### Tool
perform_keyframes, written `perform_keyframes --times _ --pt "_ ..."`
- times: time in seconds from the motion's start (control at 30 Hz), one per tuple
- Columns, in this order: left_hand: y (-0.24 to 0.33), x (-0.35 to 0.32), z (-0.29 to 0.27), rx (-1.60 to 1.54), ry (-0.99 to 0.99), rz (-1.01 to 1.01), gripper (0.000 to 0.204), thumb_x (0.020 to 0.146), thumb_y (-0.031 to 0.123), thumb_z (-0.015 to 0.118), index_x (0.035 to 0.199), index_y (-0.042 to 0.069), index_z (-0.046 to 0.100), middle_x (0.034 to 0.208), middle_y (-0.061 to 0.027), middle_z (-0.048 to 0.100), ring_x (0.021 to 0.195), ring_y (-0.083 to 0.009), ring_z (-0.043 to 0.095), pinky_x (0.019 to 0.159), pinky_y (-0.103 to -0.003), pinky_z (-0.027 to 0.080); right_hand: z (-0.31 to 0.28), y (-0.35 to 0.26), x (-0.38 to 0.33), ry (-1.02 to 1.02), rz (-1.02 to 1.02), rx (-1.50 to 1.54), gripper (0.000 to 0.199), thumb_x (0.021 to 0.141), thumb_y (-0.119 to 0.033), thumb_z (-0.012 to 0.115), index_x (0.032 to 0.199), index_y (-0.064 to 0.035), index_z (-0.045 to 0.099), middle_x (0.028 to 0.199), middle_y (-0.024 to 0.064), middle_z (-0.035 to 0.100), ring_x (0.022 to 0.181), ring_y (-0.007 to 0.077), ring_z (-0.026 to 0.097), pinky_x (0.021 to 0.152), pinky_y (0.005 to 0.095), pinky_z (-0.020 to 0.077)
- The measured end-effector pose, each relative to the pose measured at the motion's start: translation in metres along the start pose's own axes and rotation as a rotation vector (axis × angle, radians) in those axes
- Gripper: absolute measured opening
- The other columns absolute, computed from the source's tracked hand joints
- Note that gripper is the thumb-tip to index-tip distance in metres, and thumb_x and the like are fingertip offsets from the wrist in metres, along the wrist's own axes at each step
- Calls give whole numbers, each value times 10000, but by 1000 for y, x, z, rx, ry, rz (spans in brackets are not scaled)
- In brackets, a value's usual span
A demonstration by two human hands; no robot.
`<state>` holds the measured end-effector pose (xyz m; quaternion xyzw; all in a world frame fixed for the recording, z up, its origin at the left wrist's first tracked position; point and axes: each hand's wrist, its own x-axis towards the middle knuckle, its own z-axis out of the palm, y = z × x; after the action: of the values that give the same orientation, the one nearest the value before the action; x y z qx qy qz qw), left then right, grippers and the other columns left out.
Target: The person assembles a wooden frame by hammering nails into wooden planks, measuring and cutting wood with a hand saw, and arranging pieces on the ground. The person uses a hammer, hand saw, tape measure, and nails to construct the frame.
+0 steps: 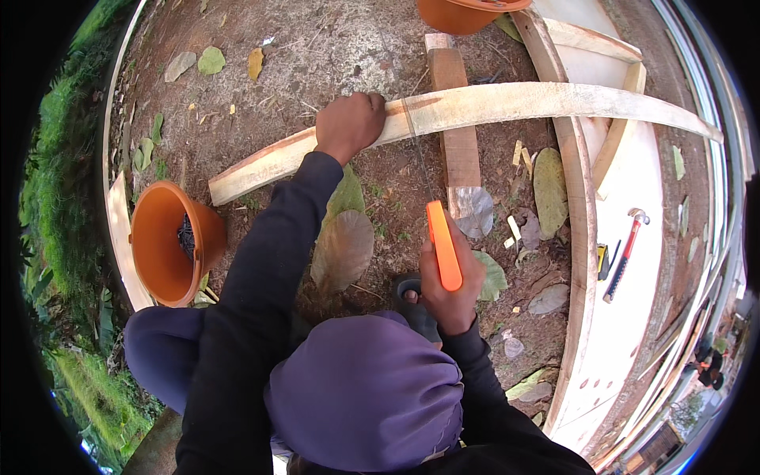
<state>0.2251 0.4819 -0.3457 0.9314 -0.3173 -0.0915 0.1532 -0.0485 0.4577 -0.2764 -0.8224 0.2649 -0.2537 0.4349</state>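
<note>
A long pale wooden plank [507, 104] lies across the view, its right part resting over a wooden frame and its middle over a short brown wood block [461, 158]. My left hand [351, 125] is closed over the plank, gripping it left of the block. In my right hand [454, 277] is a handsaw, my fingers wrapped round its orange handle [445, 245]. Its thin blade [419, 158], seen edge-on, runs up to the plank just right of my left hand. How deep the blade sits in the wood I cannot tell.
An orange bucket [162, 241] with dark contents stands at the left, another bucket [467, 12] at the top. On the pale board [617, 348] at right lie a red-handled hammer [625, 257] and a yellow-black tape measure [603, 261]. Dry leaves [346, 249] and wood scraps litter the dirt.
</note>
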Motion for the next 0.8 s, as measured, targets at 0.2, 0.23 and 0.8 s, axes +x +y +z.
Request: perform_keyframes --times 0.2,0.23,0.8 --pt "4 2 -1 19 -1 -27 400 975 329 451 859 60 723 879 -251 720 828 -472 691 755 -563 545 -15 -7 -9 -57 159 50 470 873 -40 670 1329 55 603 1040 208 743 838 272 755 749 342 586" --pt "11 0 -3 9 -24 -21 397 975 330 451 869 64 726 879 -252 720 830 -473 691 759 -562 546 1 -6 25 -44 169 86 465 873 -39 671 1324 54 606 1024 209 743 826 271 753 741 342 585" --pt "2 -5 -4 46 13 17 384 978 316 451 847 73 719 863 -232 719 798 -470 688 747 -563 551 3 -2 13 -16 81 97 475 860 -53 688 1317 53 614 1006 201 748 817 261 762 720 328 585"
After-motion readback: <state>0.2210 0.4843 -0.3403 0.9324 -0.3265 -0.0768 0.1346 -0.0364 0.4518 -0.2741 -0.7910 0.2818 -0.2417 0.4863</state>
